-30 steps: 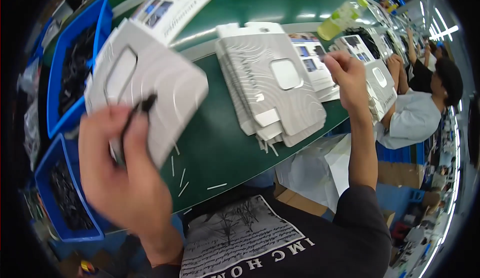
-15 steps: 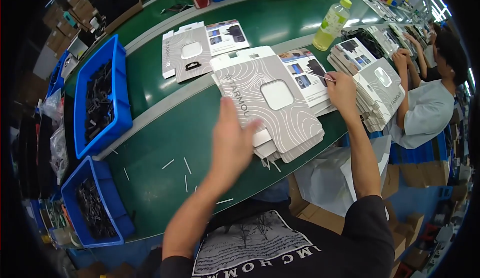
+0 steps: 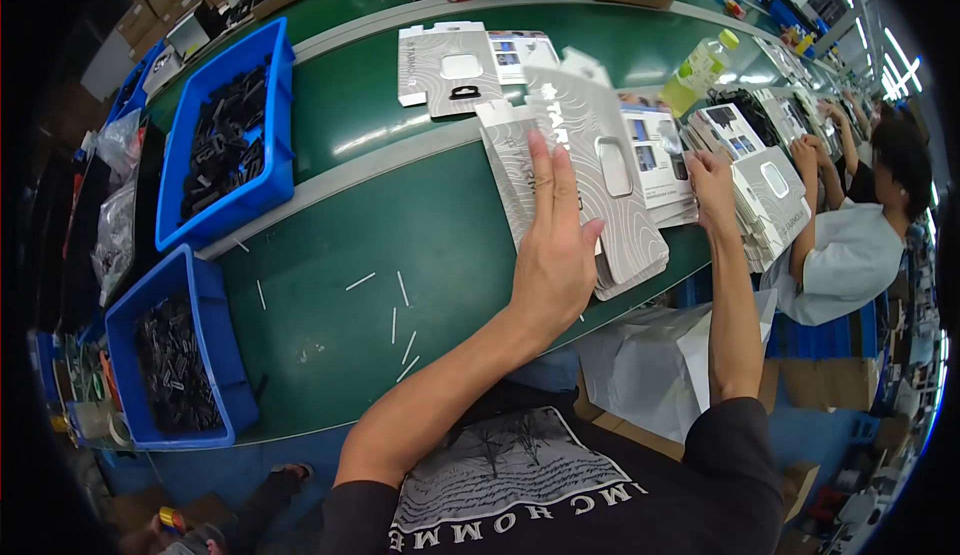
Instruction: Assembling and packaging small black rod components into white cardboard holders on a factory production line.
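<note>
A flat, unfolded cardboard box (image 3: 575,135), grey with white wavy lines and an oval window, tilts up off a stack of similar flat boxes (image 3: 505,145). My left hand (image 3: 555,255) lies against its grey panel, fingers stretched out and thumb apart. At the right edge of the box's photo-printed panel (image 3: 655,160), my right hand (image 3: 710,190) has its fingers closed on the card. Whether a thin stick is also between those fingers is hidden. Farther back lies another flat box (image 3: 445,70) with a small black piece (image 3: 464,93) on it.
Two blue bins (image 3: 285,125) (image 3: 225,355) of black parts stand at the left. Short white sticks (image 3: 361,281) lie scattered on the green table (image 3: 340,215). A yellow-green bottle (image 3: 700,70) and another box stack (image 3: 770,195) are at the right, near a co-worker (image 3: 850,225).
My left hand has moved right and up against the top box, which now tilts up from the stack. My right hand has closed in on the printed panel's edge. The view has shifted.
</note>
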Available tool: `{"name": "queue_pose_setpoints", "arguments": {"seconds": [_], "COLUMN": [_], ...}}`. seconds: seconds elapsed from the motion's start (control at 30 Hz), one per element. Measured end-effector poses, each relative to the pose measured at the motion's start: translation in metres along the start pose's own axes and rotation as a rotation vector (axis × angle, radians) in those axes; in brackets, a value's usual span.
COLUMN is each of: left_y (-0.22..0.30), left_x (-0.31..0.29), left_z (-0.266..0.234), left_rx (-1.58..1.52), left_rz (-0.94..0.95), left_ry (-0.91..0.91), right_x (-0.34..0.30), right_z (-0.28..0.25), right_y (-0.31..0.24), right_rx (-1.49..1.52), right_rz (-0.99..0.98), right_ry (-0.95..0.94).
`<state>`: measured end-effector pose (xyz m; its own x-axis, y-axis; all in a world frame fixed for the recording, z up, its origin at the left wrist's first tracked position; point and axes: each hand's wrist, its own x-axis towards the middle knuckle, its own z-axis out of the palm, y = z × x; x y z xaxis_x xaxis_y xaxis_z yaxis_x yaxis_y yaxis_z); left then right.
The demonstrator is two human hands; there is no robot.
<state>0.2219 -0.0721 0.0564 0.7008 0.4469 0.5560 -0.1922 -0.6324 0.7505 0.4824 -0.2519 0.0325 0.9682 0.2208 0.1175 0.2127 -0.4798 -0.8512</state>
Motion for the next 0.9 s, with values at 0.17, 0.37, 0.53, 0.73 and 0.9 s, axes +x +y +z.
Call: {"name": "queue_pose_setpoints", "arguments": {"seconds": [0.17,0.37,0.53,0.73,0.9], "left_y": [0.010,-0.019,-0.044,-0.033,-0.024], "left_x": [-0.015,-0.100,-0.163,-0.168,-0.179], "left_z": [-0.055,-0.166,-0.185,-0.169,-0.199], "left_rx": [-0.127,-0.106,0.591,0.664,0.521], "left_rz": [-0.021,-0.556,-0.582,-0.427,-0.407], "left_ry": [0.188,0.346,0.356,-0.174,-0.305], "right_x": [-0.008,-0.050,-0.073,-0.113,-0.136], "right_z": [-0.002,0.084,0.265,0.469,0.538], "right_y": [-0.050,-0.173,-0.275,-0.368,-0.364], "right_rx": [0.219,0.024,-0.095,-0.549,-0.742], "right_rz": [-0.076,-0.373,-1.099,-1.272,-1.014], "right_ry": [-0.135,-0.429,-0.596,-0.801,-0.711]}}
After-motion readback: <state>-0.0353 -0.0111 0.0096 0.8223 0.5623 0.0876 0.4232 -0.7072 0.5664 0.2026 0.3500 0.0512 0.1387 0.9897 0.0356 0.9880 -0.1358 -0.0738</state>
